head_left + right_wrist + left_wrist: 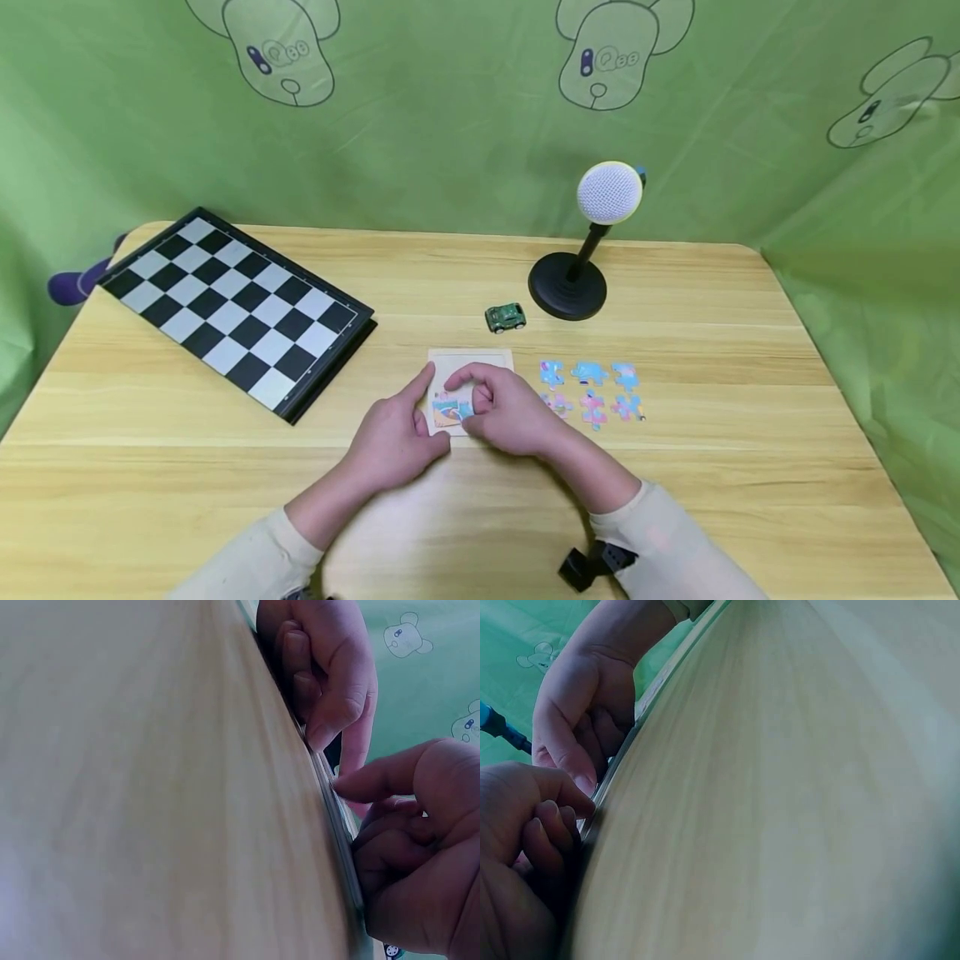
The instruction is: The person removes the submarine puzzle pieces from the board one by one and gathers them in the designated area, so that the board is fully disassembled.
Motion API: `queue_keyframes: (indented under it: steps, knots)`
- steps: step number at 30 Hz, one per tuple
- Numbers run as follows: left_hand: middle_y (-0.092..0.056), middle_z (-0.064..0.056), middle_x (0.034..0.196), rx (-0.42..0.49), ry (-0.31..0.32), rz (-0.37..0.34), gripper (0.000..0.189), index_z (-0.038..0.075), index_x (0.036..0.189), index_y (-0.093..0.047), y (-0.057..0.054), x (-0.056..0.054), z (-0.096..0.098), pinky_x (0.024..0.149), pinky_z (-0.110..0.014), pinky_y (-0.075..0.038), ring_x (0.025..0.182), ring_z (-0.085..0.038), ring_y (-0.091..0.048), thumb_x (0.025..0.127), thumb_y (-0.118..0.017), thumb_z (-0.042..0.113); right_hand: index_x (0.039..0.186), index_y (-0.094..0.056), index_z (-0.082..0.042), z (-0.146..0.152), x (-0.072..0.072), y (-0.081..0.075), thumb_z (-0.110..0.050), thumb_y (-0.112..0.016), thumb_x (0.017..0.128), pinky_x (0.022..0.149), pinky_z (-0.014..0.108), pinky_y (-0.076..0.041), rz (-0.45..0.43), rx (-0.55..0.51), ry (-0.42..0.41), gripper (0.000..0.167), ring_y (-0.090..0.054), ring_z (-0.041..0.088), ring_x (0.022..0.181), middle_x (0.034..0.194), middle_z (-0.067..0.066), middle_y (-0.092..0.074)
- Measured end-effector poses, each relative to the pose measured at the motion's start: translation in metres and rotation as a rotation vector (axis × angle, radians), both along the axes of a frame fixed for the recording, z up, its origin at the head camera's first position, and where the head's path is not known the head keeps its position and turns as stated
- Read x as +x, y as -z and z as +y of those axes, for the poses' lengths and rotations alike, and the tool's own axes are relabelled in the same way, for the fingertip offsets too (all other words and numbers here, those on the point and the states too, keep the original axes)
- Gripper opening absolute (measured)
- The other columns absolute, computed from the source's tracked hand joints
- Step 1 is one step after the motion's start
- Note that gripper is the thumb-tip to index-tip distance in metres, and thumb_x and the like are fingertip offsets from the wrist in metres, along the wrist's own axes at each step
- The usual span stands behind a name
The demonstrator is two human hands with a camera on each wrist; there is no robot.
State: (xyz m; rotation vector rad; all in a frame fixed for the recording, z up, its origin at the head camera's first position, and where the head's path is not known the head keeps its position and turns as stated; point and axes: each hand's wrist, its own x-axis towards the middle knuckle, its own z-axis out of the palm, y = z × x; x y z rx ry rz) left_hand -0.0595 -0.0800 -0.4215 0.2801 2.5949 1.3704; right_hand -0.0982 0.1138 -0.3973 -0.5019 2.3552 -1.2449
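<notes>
A pale puzzle board (468, 358) lies flat at the table's middle, with a few joined puzzle pieces (447, 412) in its lower part. My left hand (393, 442) is at the board's lower left corner, index finger along the left side, thumb by the lower edge. My right hand (513, 408) is over the board's right half. Its thumb touches a light blue piece (465, 409) beside the joined ones; its bent index finger reaches above them. Its other fingers hide part of the board, and whether they pinch the piece is hidden. Both wrist views show the hands edge-on.
Several loose puzzle pieces (592, 408) lie in two rows right of the board. Behind are a small green toy car (506, 317) and a round white-faced device on a black stand (567, 287). A black-and-white chessboard (240, 312) lies at the left.
</notes>
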Motion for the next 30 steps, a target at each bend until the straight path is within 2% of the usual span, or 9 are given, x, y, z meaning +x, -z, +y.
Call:
queue_keyframes:
  steps: [4, 8, 15, 20, 30]
  knots:
    - [-0.053, 0.009, 0.054, 0.0, 0.0, 0.001, 0.09, 0.001, 0.154, -0.034, 0.0, 0.0, 0.0, 0.048, -0.03, -0.043, 0.047, -0.009, -0.052, 0.076, -0.076, 0.015, 0.108, -0.065, -0.009, 0.001, 0.0, 0.001, 0.0, -0.078, 0.077, 0.057, 0.029, -0.038, -0.019, -0.018, 0.01, 0.034, -0.039, 0.013, 0.053, 0.06, -0.002, -0.04]
    - [-0.053, 0.009, 0.054, 0.001, 0.002, 0.003, 0.09, 0.001, 0.154, -0.034, 0.0, 0.0, 0.0, 0.049, -0.03, -0.043, 0.047, -0.008, -0.052, 0.076, -0.076, 0.015, 0.103, -0.066, -0.011, 0.001, -0.001, 0.002, -0.006, -0.081, 0.079, 0.055, 0.029, -0.038, 0.0, 0.021, -0.003, 0.029, -0.039, 0.011, 0.051, 0.058, -0.002, -0.04]
    - [-0.053, 0.009, 0.055, 0.002, 0.0, 0.002, 0.09, 0.001, 0.154, -0.034, 0.0, 0.0, 0.0, 0.049, -0.03, -0.043, 0.048, -0.009, -0.052, 0.076, -0.076, 0.015, 0.103, -0.067, -0.012, 0.001, -0.001, 0.0, -0.011, -0.081, 0.082, 0.054, 0.029, -0.038, 0.034, 0.077, -0.042, 0.025, -0.039, 0.01, 0.049, 0.056, -0.003, -0.04]
    - [-0.053, 0.009, 0.055, 0.002, 0.004, 0.001, 0.09, 0.002, 0.154, -0.034, 0.0, 0.0, 0.001, 0.048, -0.03, -0.043, 0.047, -0.009, -0.052, 0.077, -0.076, 0.015, 0.105, -0.066, -0.014, 0.002, 0.003, -0.002, -0.015, -0.081, 0.084, 0.054, 0.029, -0.039, 0.068, 0.08, -0.025, 0.026, -0.041, 0.01, 0.051, 0.058, -0.004, -0.042]
    - [-0.053, 0.009, 0.055, 0.004, -0.003, -0.01, 0.09, 0.002, 0.155, -0.034, -0.001, 0.0, 0.001, 0.048, -0.03, -0.042, 0.047, -0.009, -0.052, 0.077, -0.076, 0.015, 0.105, -0.065, -0.016, 0.013, 0.018, -0.007, -0.017, -0.082, 0.084, 0.066, 0.03, -0.045, 0.141, 0.02, 0.019, 0.027, -0.034, 0.006, 0.052, 0.057, -0.008, -0.037]
